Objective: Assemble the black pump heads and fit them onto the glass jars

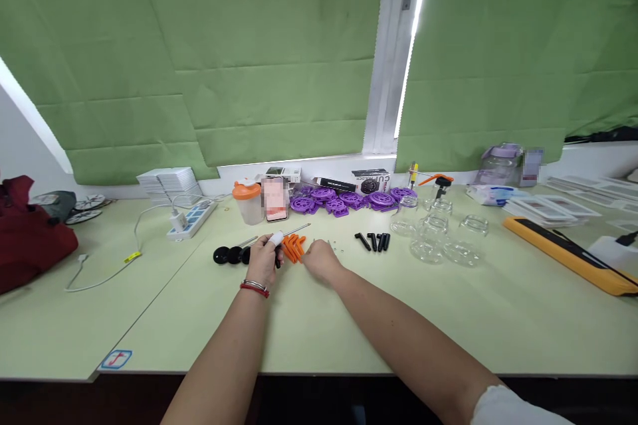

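Note:
My left hand is closed around a screwdriver, its pale handle at the thumb and its metal shaft pointing right. Something black shows under those fingers; I cannot tell if it is held too. To the right, my right hand has its fingers drawn together over the table; what they pinch, if anything, is hidden. Several orange angled plastic pieces lie between both hands. Round black parts sit left of my left hand, by thin metal rods. Several black angled pieces lie right of my right hand, past tiny loose bits.
Purple plastic parts are heaped at the back, beside a phone and an orange-lidded cup. Clear jars stand at right, near a yellow-and-black case. A power strip with a white cable is at left.

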Action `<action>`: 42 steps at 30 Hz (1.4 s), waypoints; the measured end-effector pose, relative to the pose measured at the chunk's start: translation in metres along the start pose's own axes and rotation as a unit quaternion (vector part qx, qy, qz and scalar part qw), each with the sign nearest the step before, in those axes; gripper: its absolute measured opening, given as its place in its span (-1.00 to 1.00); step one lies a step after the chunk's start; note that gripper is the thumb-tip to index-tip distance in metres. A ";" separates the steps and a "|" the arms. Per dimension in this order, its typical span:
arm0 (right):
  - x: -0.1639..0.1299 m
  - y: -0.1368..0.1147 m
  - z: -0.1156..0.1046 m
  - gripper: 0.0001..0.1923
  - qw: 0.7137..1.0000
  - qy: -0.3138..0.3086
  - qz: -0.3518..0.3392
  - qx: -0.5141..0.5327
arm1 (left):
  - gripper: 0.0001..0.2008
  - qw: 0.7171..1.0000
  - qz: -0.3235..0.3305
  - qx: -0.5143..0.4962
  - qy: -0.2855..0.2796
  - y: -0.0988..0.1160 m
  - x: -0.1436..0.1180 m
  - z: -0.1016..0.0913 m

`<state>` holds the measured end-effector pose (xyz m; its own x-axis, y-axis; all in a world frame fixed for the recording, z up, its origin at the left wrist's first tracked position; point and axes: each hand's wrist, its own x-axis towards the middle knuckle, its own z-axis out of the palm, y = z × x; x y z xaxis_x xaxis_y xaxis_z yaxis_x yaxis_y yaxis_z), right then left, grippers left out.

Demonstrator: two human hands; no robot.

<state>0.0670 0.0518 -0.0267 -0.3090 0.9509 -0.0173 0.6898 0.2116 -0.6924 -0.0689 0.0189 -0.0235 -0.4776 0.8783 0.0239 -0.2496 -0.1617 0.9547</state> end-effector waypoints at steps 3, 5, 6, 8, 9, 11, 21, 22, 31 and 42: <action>0.000 0.007 -0.013 -0.84 0.993 0.008 0.039 0.113 | -0.70 1.000 -0.005 -0.001 0.005 0.002 -0.001 0.000; -0.002 0.014 -0.028 -0.79 0.980 -0.002 0.054 0.193 | -0.70 1.000 -0.008 -0.003 0.006 0.003 -0.002 0.001; -0.004 0.019 -0.036 -0.78 0.975 -0.011 0.058 0.214 | -0.70 1.000 -0.009 -0.004 0.005 0.003 -0.003 0.001; -0.009 0.030 -0.055 -0.80 0.959 -0.044 0.066 0.272 | -0.71 1.000 -0.014 -0.008 -0.007 0.004 -0.005 0.003; -0.012 0.037 -0.064 -0.81 0.953 -0.055 0.068 0.291 | -0.71 1.000 -0.017 -0.011 -0.019 0.003 -0.006 0.005; -0.018 0.051 -0.079 -0.83 0.940 -0.074 0.066 0.326 | -0.71 0.998 -0.025 -0.011 -0.054 0.002 -0.008 0.008; -0.027 0.097 -0.090 -0.89 0.820 -0.202 0.113 0.524 | -0.76 0.979 -0.120 0.010 -0.164 0.007 -0.010 0.042; -0.027 0.098 -0.090 -0.89 0.817 -0.206 0.116 0.526 | -0.78 0.978 -0.124 0.010 -0.167 0.007 -0.010 0.044; -0.027 0.107 -0.096 -0.92 0.796 -0.233 0.107 0.549 | -0.78 0.975 -0.133 -0.009 -0.176 -0.003 -0.013 0.036; -0.031 0.110 -0.082 -0.92 0.763 -0.339 0.102 0.540 | -0.77 0.966 -0.124 -0.014 -0.228 -0.008 -0.019 0.039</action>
<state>0.2059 0.0644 -0.0426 -0.7873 0.5270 -0.3201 -0.0614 -0.5836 -0.8097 -0.0252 0.0211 -0.0200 0.0180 0.9974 -0.0703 -0.3353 0.0723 0.9393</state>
